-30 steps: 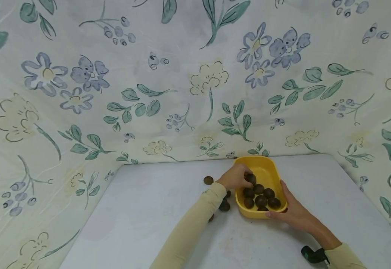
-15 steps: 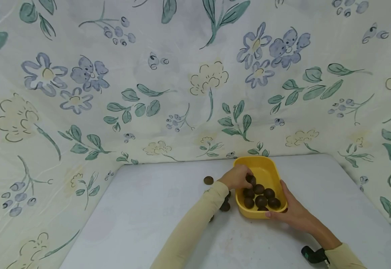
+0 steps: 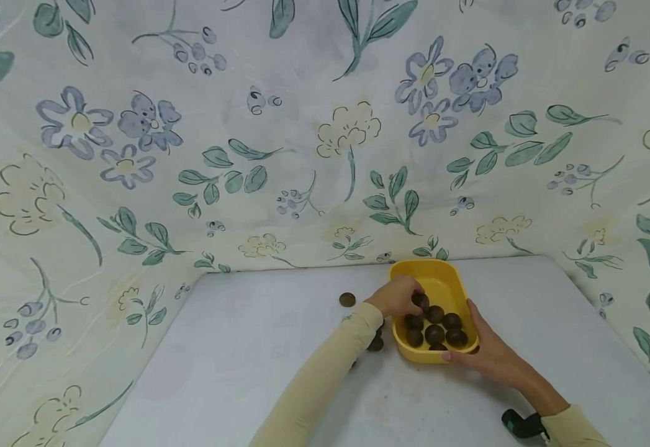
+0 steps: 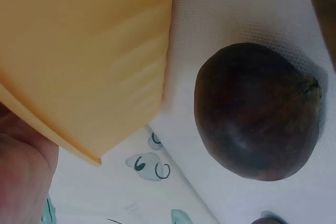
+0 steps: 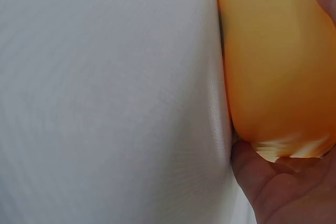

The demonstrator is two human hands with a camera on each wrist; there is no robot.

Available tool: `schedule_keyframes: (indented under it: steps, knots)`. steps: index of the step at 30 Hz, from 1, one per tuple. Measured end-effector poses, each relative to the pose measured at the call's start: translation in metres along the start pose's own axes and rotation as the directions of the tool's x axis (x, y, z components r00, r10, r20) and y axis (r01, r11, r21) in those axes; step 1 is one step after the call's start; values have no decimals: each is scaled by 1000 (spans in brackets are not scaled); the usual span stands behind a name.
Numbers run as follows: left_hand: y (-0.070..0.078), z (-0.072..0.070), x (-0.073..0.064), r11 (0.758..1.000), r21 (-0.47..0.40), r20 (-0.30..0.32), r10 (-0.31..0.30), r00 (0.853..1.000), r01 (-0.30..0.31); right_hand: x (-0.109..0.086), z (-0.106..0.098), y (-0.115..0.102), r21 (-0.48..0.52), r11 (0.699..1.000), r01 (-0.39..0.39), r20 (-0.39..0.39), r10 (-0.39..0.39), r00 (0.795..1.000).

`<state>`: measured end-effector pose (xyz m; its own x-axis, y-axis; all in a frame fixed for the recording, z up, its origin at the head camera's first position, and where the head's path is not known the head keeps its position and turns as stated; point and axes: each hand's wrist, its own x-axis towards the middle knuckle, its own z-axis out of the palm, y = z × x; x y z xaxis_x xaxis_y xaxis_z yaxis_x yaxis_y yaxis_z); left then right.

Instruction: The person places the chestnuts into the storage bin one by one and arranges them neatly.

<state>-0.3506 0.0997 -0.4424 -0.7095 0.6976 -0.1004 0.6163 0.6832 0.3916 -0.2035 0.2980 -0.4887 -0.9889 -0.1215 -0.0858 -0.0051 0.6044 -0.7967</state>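
Observation:
A yellow plastic tub (image 3: 422, 357) holds several dark brown chestnuts (image 3: 434, 334) at its near end. Reaching over the tub's left wall, my left hand (image 3: 397, 296) pinches a chestnut (image 3: 421, 302) low inside, beside the others. My right hand (image 3: 489, 354) grips the near right corner, its thumb at the near wall and its fingers along the right side. In the right wrist view the thumb (image 5: 254, 174) lies right at the tub's end. The left wrist view shows a loose chestnut (image 4: 257, 111) on the table beside the tub wall (image 4: 105, 51).
Left of the tub, one chestnut (image 3: 347, 300) lies alone on the white table (image 3: 235, 347). More chestnuts (image 3: 376, 344) sit partly hidden beside my left sleeve (image 3: 319, 379). A floral cloth (image 3: 302, 155) hangs along the table's back edge.
My left hand has moved slightly right with the chestnut, and a few chestnuts in the tub have shifted slightly right. My right hand keeps its hold on the tub.

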Motion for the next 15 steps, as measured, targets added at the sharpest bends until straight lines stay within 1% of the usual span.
schedule_keyframes:
  steps: [7, 10, 15]
  knots:
    - [1, 0, -1, 1000, -9, 0, 18, 1000, -19, 1, -1, 2, 9, 1000, 14, -7, -14, 1000]
    - [1, 1, -1, 999, 12, 9, 38, 999, -38, 0, 0, 3, 18, 999, 31, -8, -31, 999]
    - [2, 5, -1, 997, 69, 42, 36, 998, -39, 0, 0, 2, 13, 1000, 9, -3, -9, 1000]
